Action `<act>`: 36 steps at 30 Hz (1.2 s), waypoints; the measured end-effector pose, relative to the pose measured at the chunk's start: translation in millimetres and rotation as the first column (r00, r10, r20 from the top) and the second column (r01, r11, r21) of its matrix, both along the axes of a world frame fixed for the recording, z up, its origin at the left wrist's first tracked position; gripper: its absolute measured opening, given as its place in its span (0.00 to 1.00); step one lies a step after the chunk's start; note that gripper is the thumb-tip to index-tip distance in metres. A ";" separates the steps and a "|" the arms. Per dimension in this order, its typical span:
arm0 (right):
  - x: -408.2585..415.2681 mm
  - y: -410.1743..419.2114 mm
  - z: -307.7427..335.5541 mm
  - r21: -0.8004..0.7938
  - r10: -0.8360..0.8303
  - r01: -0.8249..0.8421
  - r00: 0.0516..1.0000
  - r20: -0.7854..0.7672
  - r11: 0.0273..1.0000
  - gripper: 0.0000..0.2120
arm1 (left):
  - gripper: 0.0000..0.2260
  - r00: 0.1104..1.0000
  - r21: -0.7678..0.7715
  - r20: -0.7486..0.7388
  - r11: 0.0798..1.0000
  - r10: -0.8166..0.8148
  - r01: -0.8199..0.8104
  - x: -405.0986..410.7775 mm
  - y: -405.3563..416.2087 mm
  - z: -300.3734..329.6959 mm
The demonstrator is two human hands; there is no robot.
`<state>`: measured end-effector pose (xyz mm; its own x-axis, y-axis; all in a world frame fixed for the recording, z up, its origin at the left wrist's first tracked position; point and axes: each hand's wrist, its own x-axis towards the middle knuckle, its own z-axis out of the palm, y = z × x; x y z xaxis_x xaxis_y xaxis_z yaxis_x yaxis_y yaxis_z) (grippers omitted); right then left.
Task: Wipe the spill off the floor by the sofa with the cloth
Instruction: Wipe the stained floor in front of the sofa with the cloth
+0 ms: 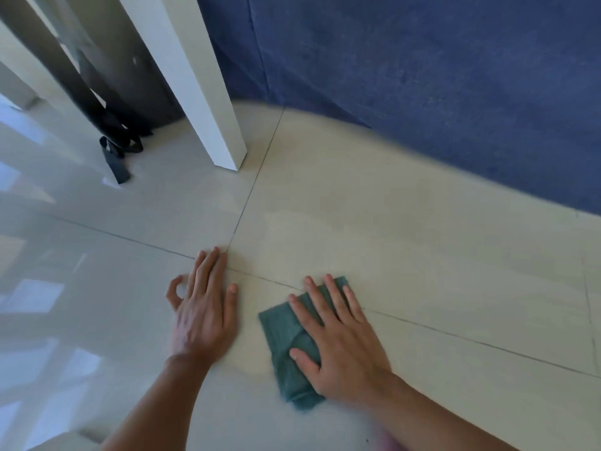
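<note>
Right hand (341, 346) flat, grip released, pressing the green cloth (292, 346) onto the floor (422, 255) near the blue sofa (422, 76). Left hand (205, 314) open, palm down on the tile beside the cloth.

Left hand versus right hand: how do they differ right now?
The right hand lies flat on the folded teal cloth, fingers spread, pressing it to the floor. The left hand holds nothing and rests directly on the bare tile, its fingers held closer together. The left hand's fingertips reach the tile joint crossing; the right hand sits nearer the blue sofa. Both are palm-down with fingers pointing away from the person.
</note>
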<state>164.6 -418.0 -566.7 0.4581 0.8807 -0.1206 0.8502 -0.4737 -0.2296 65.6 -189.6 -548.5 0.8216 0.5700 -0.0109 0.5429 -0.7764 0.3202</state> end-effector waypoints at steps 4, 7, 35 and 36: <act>69.5 51.3 8.2 -0.093 -0.267 0.273 0.961 0.069 0.958 0.39 | 0.26 0.998 -0.015 0.047 0.999 0.035 -0.034 1.9 0.1 0.1; 49.2 32.9 8.2 -0.041 -0.300 0.304 0.950 0.084 0.952 0.36 | 0.26 0.997 -0.045 0.043 0.997 0.057 -0.055 -1.4 -1.2 2.3; 247.6 166.4 -2.3 -0.065 -0.500 0.505 0.862 0.081 0.860 0.32 | 0.24 0.989 0.005 0.088 0.992 0.123 -0.123 2.3 6.1 -14.6; 249.7 172.2 -1.8 -0.074 -0.501 0.507 0.862 0.082 0.859 0.32 | 0.24 0.989 0.007 0.085 0.992 0.121 -0.122 2.3 5.8 -14.8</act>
<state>414.4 -245.8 -568.5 0.8449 0.5143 -0.1475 0.5002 -0.8571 -0.1230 67.9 -183.8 -563.3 0.7437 0.6654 0.0636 0.6049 -0.7105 0.3596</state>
